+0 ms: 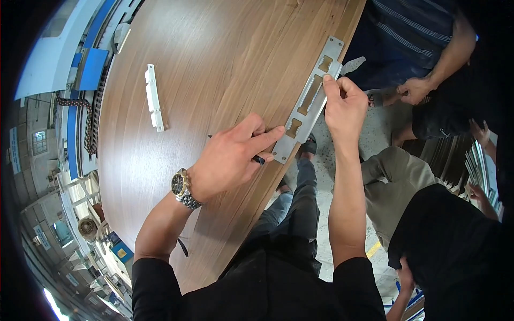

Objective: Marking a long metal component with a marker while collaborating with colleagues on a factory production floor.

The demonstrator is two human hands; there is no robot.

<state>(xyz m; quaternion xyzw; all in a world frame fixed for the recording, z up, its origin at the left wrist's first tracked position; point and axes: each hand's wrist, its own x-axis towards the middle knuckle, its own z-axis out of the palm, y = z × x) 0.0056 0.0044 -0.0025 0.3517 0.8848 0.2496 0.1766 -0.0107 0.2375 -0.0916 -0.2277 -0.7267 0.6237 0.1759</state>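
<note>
- Broad wood-grain desk (203, 69), under both hands and stretching away up and to the left of them.
- Long grey metal template plate (310, 99) with rectangular cut-outs, lying along the desk's edge, directly between the two grips and touched by both.
- Left hand (227, 158), wristwatch (183, 188) on the wrist, fingers pressed down at the plate's near end; thumb and fingers closed on a thin dark pencil-like tool (258, 159), tip hidden.
- Right hand (342, 107), fingertips pinching the plate's outer edge near its middle.
- Best done, by the look of it, by holding the plate flush with the desk's edge, pressing flat at both ends, keeping the tool tight against a cut-out's rim.
- White plastic strip (153, 97), well apart, up and left of the left grip.
</note>
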